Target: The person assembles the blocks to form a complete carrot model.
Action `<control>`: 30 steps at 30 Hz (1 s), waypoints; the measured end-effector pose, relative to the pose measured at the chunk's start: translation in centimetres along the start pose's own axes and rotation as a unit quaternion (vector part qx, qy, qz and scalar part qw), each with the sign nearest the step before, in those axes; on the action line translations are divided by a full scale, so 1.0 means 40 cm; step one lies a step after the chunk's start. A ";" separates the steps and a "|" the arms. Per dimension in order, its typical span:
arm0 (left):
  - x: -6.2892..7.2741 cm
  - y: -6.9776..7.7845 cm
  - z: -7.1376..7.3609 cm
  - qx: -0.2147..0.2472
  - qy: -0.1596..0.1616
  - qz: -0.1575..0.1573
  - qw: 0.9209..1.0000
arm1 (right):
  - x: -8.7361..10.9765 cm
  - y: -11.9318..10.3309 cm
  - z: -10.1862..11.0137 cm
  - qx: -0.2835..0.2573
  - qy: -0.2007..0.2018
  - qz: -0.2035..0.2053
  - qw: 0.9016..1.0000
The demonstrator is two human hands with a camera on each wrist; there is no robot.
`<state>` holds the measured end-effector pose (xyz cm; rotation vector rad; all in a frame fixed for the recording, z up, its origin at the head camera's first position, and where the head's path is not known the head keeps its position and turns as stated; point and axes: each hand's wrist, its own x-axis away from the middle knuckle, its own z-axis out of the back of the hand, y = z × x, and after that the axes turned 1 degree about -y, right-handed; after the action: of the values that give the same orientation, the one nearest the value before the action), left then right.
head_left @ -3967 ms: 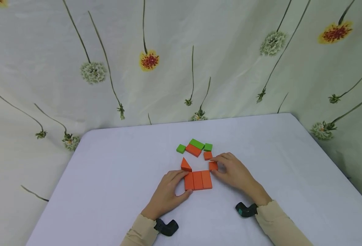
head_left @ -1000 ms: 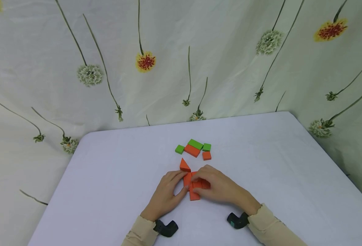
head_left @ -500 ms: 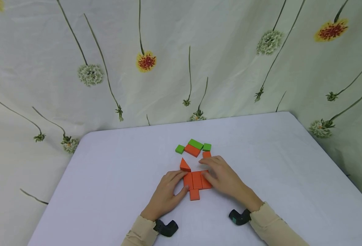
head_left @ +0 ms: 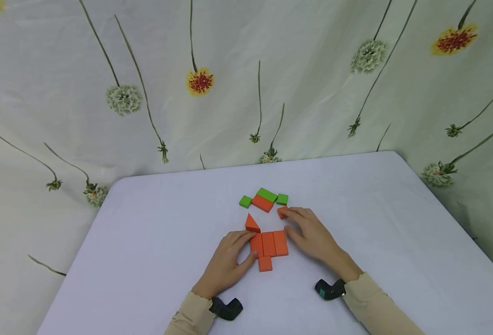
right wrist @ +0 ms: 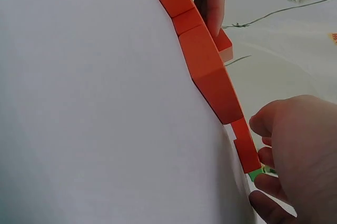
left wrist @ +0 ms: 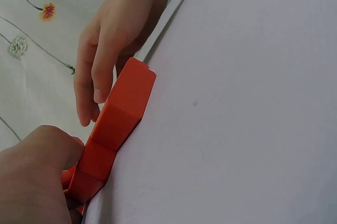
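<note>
Three orange rectangular blocks lie side by side in the head view. My left hand (head_left: 223,263) holds the leftmost block (head_left: 256,245) between its fingers at the far end and its thumb near the front. Right of it are the middle block (head_left: 268,244) and the right block (head_left: 281,243). A small orange square block (head_left: 265,264) touches the row's front edge, and an orange triangular block (head_left: 252,224) sits behind the left fingertips. My right hand (head_left: 313,235) reaches its fingertips onto another small orange square block (head_left: 280,213), partly covered; its thumb stays apart, near the row's corner.
Behind the row, a green rectangular block (head_left: 267,194) lies against an orange rectangular block (head_left: 263,203). Small green square blocks flank them, one at left (head_left: 245,201) and one at right (head_left: 282,199). A flowered cloth (head_left: 229,116) hangs behind the white table (head_left: 167,209).
The right hand brought a small orange square to the row's front edge and let it go. It has since moved back and right to the other small orange square. The left hand stays put.
</note>
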<state>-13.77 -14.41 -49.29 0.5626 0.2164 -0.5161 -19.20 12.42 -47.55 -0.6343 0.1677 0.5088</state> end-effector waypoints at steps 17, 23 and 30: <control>0.000 0.004 0.002 0.006 -0.002 0.009 1.000 | -0.004 0.016 0.014 -0.019 0.045 -0.021 0.999; 0.000 0.002 0.002 0.004 0.001 0.007 1.000 | -0.005 0.014 0.023 -0.013 0.029 -0.054 0.998; 0.002 0.002 -0.002 0.000 0.002 0.011 1.000 | -0.005 0.012 0.042 -0.040 0.002 -0.046 0.998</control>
<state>-13.65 -14.34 -49.36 0.5646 0.2141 -0.4936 -19.61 13.68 -46.40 -0.7188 0.1221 0.4264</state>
